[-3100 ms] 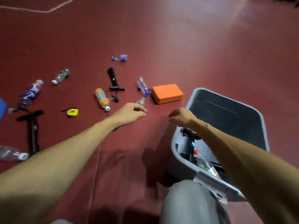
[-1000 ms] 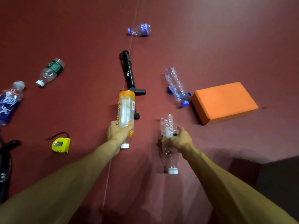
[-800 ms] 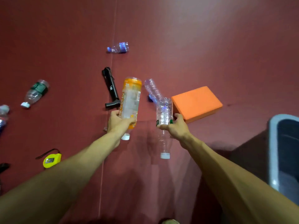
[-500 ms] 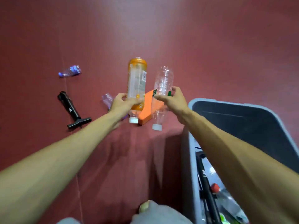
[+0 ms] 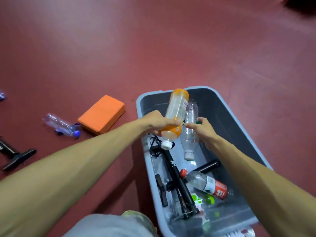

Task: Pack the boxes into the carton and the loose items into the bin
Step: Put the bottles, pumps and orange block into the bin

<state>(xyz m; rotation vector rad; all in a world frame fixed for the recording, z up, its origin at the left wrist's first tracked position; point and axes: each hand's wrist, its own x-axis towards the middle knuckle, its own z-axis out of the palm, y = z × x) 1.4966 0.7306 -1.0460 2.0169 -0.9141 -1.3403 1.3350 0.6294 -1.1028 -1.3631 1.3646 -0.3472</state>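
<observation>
I've carried both bottles from over the floor (image 5: 153, 48) to above the bin (image 5: 227, 117). My left hand (image 5: 159, 123) grips the orange bottle (image 5: 176, 113) and my right hand (image 5: 201, 130) the clear bottle (image 5: 189, 134), caps down, ready to drop. The orange block (image 5: 101, 114) and blue-capped bottle (image 5: 59, 124) are left lying outside.

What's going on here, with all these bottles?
A person is tidying loose items into a grey bin. Their left hand grips an orange bottle and their right hand grips a clear bottle, both cap-down over the bin, not yet dropped. A black pump and a red-labelled bottle lie inside. An orange block and a blue-capped bottle lie on the floor.
</observation>
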